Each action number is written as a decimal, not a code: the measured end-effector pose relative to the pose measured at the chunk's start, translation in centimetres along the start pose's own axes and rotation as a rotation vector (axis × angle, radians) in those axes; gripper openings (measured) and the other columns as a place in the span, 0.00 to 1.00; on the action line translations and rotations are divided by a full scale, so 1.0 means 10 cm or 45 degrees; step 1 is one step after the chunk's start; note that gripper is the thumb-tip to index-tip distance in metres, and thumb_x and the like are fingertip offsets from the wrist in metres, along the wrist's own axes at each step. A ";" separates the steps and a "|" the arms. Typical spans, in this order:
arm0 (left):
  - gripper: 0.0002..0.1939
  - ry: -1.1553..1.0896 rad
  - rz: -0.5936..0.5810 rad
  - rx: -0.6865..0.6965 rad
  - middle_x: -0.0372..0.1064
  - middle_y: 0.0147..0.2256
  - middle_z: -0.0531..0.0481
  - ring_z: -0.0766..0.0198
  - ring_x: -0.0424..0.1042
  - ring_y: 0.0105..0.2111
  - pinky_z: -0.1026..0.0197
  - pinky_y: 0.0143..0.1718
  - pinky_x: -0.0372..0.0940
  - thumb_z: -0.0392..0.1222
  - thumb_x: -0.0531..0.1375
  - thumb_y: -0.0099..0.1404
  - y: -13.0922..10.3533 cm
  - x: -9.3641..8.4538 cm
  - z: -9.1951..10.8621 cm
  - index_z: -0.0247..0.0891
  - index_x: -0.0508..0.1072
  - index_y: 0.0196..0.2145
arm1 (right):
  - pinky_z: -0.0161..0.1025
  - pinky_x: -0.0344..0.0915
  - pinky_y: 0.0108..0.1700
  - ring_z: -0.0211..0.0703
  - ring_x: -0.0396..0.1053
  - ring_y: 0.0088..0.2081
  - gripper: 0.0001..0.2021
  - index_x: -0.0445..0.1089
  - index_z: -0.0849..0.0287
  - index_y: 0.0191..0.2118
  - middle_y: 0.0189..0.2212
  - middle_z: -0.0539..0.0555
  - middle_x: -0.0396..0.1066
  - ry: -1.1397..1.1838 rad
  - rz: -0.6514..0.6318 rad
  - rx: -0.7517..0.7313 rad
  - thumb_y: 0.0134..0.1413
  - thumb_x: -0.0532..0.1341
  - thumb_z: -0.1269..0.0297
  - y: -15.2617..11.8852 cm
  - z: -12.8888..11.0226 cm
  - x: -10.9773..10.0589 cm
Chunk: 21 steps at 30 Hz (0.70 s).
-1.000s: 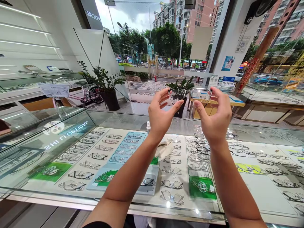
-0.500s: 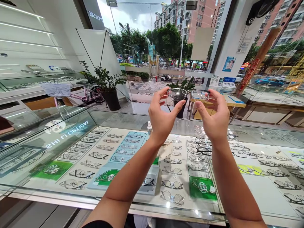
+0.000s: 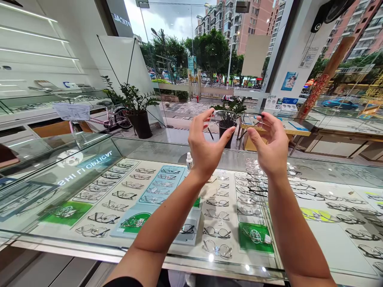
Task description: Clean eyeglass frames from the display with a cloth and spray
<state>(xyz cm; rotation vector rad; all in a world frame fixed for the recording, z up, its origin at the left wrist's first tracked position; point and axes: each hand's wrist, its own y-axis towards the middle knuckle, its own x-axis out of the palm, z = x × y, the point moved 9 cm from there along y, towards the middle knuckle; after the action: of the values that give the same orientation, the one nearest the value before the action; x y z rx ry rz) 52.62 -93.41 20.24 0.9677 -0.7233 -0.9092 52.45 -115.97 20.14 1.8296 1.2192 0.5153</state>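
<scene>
A pair of thin-framed eyeglasses [image 3: 225,116] with clear lenses is held up above the glass counter. My left hand [image 3: 207,144] grips its left side, fingertips at the outer edge and thumb below the lens. At the opposite side my right hand [image 3: 271,148] has its fingertips on the dark end of the frame, the thumb pointing up beneath it. The temples are hard to make out against the plant behind. Below my hands, rows of eyeglasses [image 3: 217,232] lie in the display case [image 3: 143,249]. A small white bottle [image 3: 189,161] stands behind my left forearm.
Green cards [image 3: 255,237] and a blue tray [image 3: 163,185] lie among the frames. Beyond the counter are a potted plant [image 3: 142,119], a pink bicycle [image 3: 98,117] and a wooden table [image 3: 287,127]. Glass doors [image 3: 176,48] face the street.
The eyeglasses have tilted slightly, so their lenses look flatter and reflect less light. Both hands keep their hold and have shifted very slightly right in view.
</scene>
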 end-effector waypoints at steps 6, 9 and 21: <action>0.32 -0.053 -0.003 -0.046 0.73 0.58 0.44 0.53 0.74 0.56 0.49 0.56 0.74 0.58 0.73 0.65 0.01 0.01 -0.03 0.48 0.72 0.61 | 0.58 0.72 0.60 0.59 0.69 0.62 0.32 0.66 0.46 0.68 0.62 0.59 0.70 -0.019 0.007 -0.012 0.64 0.68 0.41 -0.01 -0.02 -0.01; 0.31 -0.120 -0.053 -0.095 0.72 0.59 0.44 0.54 0.74 0.56 0.51 0.55 0.75 0.58 0.73 0.65 0.01 0.07 -0.10 0.49 0.72 0.61 | 0.58 0.72 0.59 0.60 0.69 0.61 0.30 0.67 0.46 0.67 0.61 0.59 0.69 -0.083 0.068 -0.048 0.65 0.68 0.42 -0.03 -0.11 -0.05; 0.30 -0.264 -0.129 -0.232 0.73 0.56 0.44 0.55 0.74 0.57 0.52 0.56 0.76 0.57 0.73 0.64 -0.03 0.19 -0.26 0.51 0.72 0.60 | 0.57 0.74 0.55 0.59 0.69 0.59 0.29 0.68 0.45 0.66 0.61 0.58 0.68 -0.239 0.183 -0.144 0.64 0.69 0.44 -0.06 -0.25 -0.12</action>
<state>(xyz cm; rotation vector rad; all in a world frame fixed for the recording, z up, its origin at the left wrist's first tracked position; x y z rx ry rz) 55.55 -94.19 19.15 0.7607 -0.7561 -1.1561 49.80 -115.85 21.17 1.8322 0.9200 0.4709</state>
